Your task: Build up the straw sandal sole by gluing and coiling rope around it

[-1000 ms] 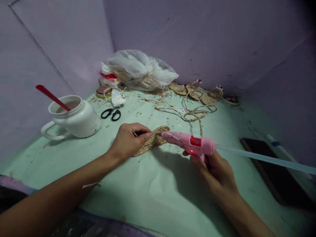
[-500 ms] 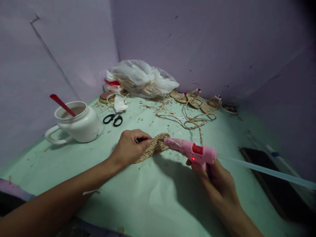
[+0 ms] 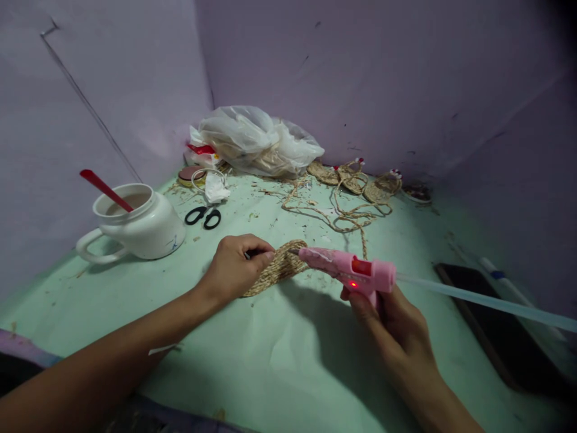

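A flat oval piece of coiled straw braid lies at the middle of the table, its left side pinched in my left hand. My left thumb rests along its upper edge, and a small dark bit shows between thumb and finger. In my right hand is a pink hot glue gun, its red light lit. The gun's metal nozzle is at the upper right part of the braid; whether it touches cannot be made out. A long clear glue stick juts from the gun's back.
A white mug with a red-handled utensil stands at left, near black-handled scissors. Behind lie a plastic bag, braided cord and several woven pieces. A dark phone and a pen lie at right.
The whole view has shifted slightly. The nozzle has slid a little left over the braid's upper part; both hands keep their grips.
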The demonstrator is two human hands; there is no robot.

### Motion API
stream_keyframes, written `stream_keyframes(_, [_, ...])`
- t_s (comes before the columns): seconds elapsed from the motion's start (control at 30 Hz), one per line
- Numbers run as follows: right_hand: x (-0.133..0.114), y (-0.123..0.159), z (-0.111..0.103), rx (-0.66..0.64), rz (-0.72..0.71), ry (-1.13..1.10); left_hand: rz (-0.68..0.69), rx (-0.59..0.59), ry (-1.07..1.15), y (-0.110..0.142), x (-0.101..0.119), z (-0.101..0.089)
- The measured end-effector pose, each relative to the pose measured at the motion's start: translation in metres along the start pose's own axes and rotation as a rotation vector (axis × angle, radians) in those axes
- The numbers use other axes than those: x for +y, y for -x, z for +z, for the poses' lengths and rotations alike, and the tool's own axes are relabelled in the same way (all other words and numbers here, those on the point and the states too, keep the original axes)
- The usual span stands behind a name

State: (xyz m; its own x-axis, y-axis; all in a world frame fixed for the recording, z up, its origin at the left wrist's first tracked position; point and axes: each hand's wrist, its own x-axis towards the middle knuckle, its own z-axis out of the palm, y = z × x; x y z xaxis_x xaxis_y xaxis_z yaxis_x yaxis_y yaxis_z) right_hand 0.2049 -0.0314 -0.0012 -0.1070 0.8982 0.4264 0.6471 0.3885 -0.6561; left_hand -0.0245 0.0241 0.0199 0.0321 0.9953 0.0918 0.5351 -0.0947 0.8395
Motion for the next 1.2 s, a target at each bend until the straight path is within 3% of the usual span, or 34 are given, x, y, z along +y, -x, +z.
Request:
stream_keyframes(0.27, [0.0007,0.0001,0.0019,-0.046,-0.024,-0.005,-0.112,-0.029,0.042,-0.0005,0.0008,0.0018])
stream_keyframes(0.57, [-0.0002,0.0005,0.0033,-0.069,-0.04,0.031,-0.13,-0.031,0.095,-0.0019,0.0018,0.0043])
stream_keyframes(1.2, [-0.0009,0.0014,0.0047,-0.11,-0.05,0.023,0.004,-0.027,0.016,-0.0013,-0.0019,0.0008])
